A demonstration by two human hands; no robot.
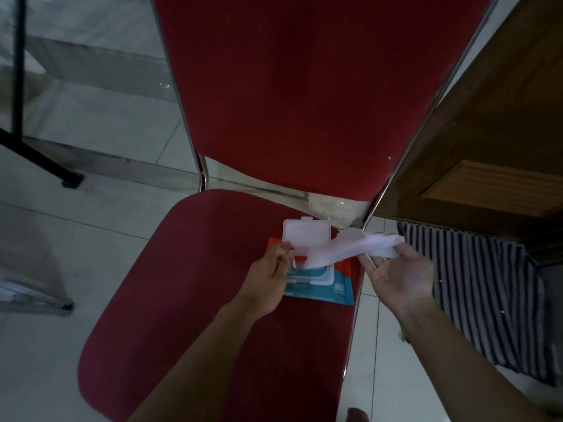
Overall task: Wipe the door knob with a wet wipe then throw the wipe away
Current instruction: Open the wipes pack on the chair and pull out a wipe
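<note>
Clearly we are at the first step, drawing a white wet wipe (350, 249) out of the blue-and-red soft plastic wipe pack (332, 287) lying on the red padded chair seat (189, 269), its white hinged lid (306, 236) flipped open. Our left hand (268, 283) presses the pack down at the opening, fingers curled on it, while our right hand (402, 275) pinches the wipe's free end, palm open. Next, we judge, comes a steady pull to free the sheet still trailing into the opening; no door knob shows.
</note>
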